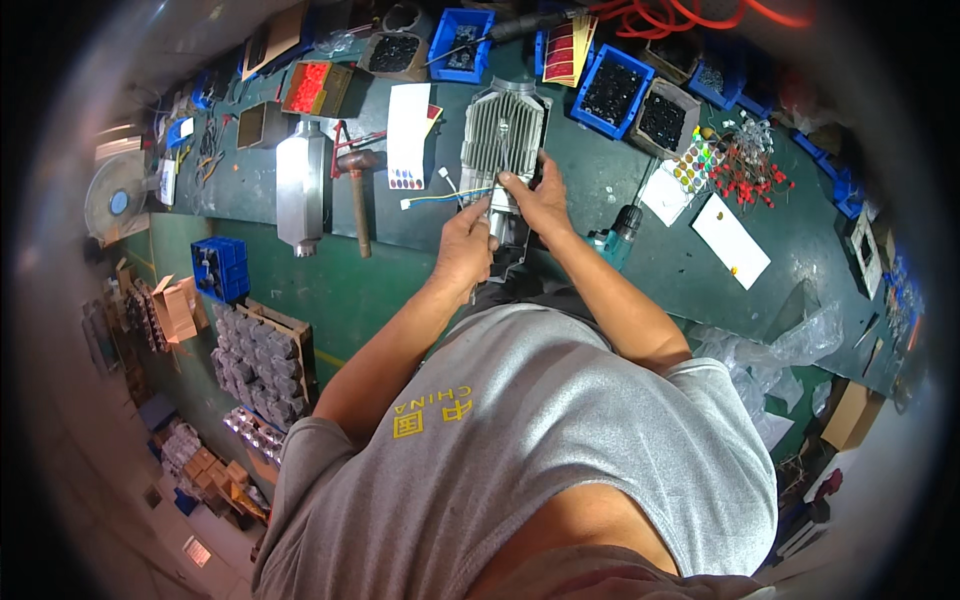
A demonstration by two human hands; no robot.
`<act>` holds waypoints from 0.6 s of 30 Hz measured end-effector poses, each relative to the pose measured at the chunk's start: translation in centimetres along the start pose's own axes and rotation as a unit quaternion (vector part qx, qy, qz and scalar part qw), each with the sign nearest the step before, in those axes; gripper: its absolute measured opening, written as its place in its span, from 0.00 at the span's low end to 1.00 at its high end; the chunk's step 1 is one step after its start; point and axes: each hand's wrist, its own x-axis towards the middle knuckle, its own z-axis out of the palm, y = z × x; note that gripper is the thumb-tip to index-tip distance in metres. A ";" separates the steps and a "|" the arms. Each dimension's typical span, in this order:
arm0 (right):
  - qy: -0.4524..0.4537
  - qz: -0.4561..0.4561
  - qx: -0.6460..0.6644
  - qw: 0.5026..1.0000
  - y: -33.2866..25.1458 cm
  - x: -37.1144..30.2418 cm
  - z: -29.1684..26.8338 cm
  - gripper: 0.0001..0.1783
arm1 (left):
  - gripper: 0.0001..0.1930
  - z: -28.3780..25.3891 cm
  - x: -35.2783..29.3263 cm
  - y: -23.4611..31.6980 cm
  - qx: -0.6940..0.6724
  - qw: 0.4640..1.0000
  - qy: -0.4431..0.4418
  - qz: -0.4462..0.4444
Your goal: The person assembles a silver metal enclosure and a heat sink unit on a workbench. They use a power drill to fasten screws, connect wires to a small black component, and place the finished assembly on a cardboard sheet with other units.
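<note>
A grey finned metal housing [502,125] lies on the green bench straight in front of me. My right hand [543,205] grips its near right side, thumb on top and fingers around the edge. At the near end of the housing, my left hand [467,250] is closed, with its fingers curled inward. What these fingers pinch is too small to make out. Beside them, thin blue and yellow wires [440,198] with white plugs stick out to the left of the housing.
Left of the housing are a hammer [361,210], a smooth silver housing [301,185] and a white sticker sheet [407,130]. A cordless drill [622,235] lies to the right, near red-tipped parts [748,180] and a white card [731,240]. Blue bins [612,92] of small parts line the back.
</note>
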 end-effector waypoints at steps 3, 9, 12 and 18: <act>-0.027 0.019 0.041 0.999 1.8 0.7 0.3 0.53 | 0.22 0.3 0.0 0.1 0.000 1.000 0.001 0.003; -0.049 0.005 0.045 0.998 3.1 0.9 0.3 0.54 | 0.22 0.3 0.1 0.0 0.014 1.000 0.013 0.004; -0.050 0.001 0.060 0.997 3.3 1.1 0.5 0.54 | 0.22 0.2 0.5 0.3 0.002 1.000 0.007 -0.001; -0.039 0.011 0.036 0.999 2.3 1.2 0.2 0.53 | 0.21 -0.2 0.9 0.7 -0.002 1.000 -0.010 -0.011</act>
